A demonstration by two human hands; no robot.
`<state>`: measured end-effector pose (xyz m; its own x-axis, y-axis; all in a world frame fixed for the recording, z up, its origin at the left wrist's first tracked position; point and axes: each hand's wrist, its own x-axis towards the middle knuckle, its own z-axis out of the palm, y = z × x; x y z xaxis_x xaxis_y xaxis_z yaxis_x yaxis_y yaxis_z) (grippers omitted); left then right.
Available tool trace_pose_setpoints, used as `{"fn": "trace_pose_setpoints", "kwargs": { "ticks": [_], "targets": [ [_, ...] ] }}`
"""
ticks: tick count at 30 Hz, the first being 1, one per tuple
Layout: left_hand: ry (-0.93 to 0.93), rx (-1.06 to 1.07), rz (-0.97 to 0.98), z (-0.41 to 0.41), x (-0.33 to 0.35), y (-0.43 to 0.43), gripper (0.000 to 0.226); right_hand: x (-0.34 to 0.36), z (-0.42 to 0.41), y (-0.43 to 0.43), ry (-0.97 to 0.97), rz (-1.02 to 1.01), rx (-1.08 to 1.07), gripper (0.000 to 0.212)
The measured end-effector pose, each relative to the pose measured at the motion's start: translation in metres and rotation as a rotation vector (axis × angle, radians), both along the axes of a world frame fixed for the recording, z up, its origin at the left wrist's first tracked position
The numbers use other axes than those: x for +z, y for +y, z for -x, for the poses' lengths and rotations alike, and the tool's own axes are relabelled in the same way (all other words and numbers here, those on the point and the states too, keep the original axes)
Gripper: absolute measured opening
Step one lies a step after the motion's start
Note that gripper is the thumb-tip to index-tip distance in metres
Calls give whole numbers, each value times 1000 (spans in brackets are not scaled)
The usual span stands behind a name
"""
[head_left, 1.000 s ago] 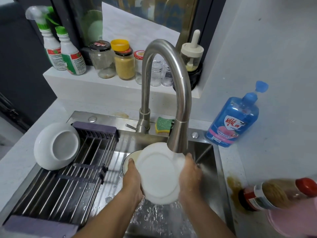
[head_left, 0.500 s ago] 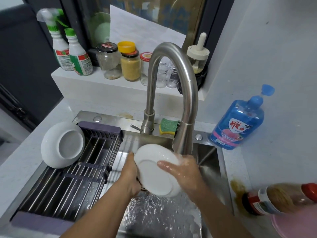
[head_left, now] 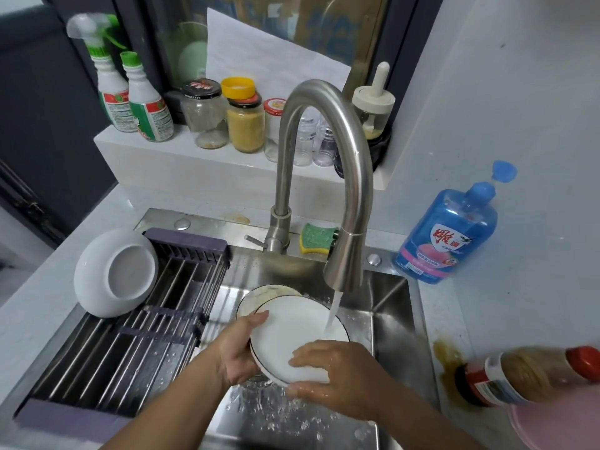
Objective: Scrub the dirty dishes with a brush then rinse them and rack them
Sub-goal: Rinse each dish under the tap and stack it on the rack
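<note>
The left hand grips the left rim of the round white plate with a thin dark edge line, thumb on its face. The right hand pinches the near edge, fingers on top. The plate is held tilted over the steel sink, above another dish. Water from the curved steel faucet falls on it. A white bowl leans on the metal rack at the left.

Two spray bottles and several jars line the upper-left ledge, a blue soap bottle stands at right, and a sauce bottle lies lower right.
</note>
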<state>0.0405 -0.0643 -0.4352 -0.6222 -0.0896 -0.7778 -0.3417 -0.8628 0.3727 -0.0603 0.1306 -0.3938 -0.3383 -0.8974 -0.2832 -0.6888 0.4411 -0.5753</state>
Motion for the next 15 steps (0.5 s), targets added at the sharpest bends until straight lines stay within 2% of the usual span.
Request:
{"fn": "trace_pose_setpoints", "kwargs": {
  "ticks": [4,6,8,10,12,13,15],
  "targets": [
    [69,17,160,5,-14,19,50,-15,-4,-8,14,-18,-163,86],
    [91,44,150,5,-16,29,55,-26,-6,-21,56,-29,-215,102],
    [92,68,101,6,-19,38,63,-33,-12,-35,84,-72,-232,110],
    [113,70,10,11,-20,45,75,-34,-22,-48,82,-85,-219,102],
    [130,97,-43,14,-20,46,80,-32,-31,-56,87,-59,-146,77],
    [129,103,-48,14,-22,43,83,-30,-34,-56,79,-43,-96,64],
    [107,106,-4,15,-22,35,88,-25,-38,-47,38,2,16,54]
  ]
}}
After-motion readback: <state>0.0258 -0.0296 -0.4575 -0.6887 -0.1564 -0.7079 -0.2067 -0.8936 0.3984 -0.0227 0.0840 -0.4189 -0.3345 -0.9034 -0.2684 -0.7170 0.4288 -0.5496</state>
